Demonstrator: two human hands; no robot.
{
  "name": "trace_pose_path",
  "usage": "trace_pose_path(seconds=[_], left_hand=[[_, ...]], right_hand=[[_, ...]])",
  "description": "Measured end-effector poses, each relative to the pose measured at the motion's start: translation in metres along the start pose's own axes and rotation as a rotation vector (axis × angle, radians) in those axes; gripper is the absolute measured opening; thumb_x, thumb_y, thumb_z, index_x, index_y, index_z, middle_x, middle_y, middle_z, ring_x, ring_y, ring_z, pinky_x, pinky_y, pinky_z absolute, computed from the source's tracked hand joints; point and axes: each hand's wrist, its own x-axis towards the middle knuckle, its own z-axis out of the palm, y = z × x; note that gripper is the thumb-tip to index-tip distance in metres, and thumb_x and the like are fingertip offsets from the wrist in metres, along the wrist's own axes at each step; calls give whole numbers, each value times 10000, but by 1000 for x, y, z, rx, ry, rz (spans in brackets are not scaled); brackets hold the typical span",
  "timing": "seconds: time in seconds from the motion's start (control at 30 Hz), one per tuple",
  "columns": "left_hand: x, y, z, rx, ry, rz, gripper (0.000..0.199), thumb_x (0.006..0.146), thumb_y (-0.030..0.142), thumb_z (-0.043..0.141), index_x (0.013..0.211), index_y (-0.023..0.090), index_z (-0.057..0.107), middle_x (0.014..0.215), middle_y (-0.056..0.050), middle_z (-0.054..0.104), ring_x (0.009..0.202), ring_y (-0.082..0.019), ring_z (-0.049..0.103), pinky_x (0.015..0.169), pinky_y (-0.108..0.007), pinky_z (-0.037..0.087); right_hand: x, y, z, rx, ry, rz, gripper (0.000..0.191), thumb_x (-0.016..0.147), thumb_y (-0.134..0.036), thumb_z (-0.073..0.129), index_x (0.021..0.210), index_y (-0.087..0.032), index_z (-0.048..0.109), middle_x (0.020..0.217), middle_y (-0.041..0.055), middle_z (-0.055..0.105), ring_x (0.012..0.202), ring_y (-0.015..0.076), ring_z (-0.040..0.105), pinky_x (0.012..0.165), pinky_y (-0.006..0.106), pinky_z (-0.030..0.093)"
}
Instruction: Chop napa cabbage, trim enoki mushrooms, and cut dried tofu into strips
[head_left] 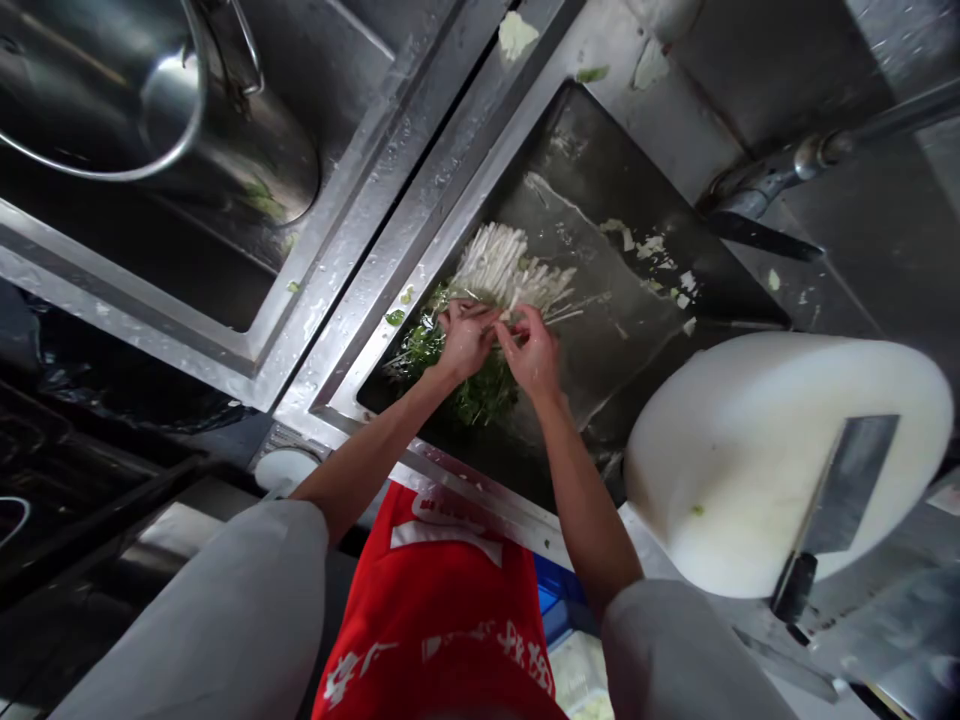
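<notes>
Grey sleeves (232, 600), wet greens (491, 262), white-stalked, dark-leaved, pinched between left hand (469, 343) and right hand (534, 352) fingertips

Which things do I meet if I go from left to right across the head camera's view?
Metal pot → left hand → right hand → round white cutting board.

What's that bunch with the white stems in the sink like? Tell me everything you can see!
The bunch is leafy greens: many thin, pale stems fanned out at the far end, with dark green leaves nearer the person. The leaves look shiny, perhaps wet. It lies in the sink. The left hand rests on its middle; the right hand seems to pinch some stems.
</notes>
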Motion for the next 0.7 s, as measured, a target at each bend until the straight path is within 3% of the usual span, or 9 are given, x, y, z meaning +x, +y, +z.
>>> trace_pose_path(seconds=[0.1,0.27,0.4,0.5,0.6,0.7], left_hand=[[-12,17,-13,190,12,16,290,1016,359,571,1204,244,759,1334,-110,679,1385,-408,380,1090,-602,324],[-17,29,-17,247,89,64,279,1014,393,578,1202,267,741,1448,-107,604,1485,-435,253,1115,-597,290],[-23,36,-11,180,112,126,325,1037,386,528,1261,242,714,1320,-128,679,1442,-390,371,1115,-556,301],[-30,33,-9,77,45,198,351,1052,381,506,1309,229,690,1231,-117,716,1312,-327,528,1086,-490,338],[-32,25,-7,-35,-99,308,368,1058,396,508,1316,194,676,1156,-104,736,1105,-260,644,1035,-423,387],[-29,18,-2,-61,-127,337,373,1070,404,479,1251,162,697,1093,-111,737,1041,-257,660,1020,-413,413]], right_hand=[[10,-16,-9,-33,-110,-14,382,952,-511,632,1196,-218,612,834,2,670,777,187,636,776,296,484],[3,-35,-15,-82,-34,25,294,955,-453,603,1132,-218,597,826,3,679,744,184,630,756,289,460],[-5,-41,-23,-87,-63,13,210,963,-425,563,973,-219,606,767,6,673,728,181,632,749,279,454],[-9,-40,-35,-64,-53,-14,259,952,-459,568,879,-213,605,730,3,656,700,166,618,729,270,461],[-18,-39,-50,-4,18,4,306,960,-477,541,925,-190,642,712,-3,659,662,149,607,707,264,485],[-47,-36,-85,22,128,38,350,954,-503,562,1001,-180,690,817,34,725,713,158,651,728,281,536]])
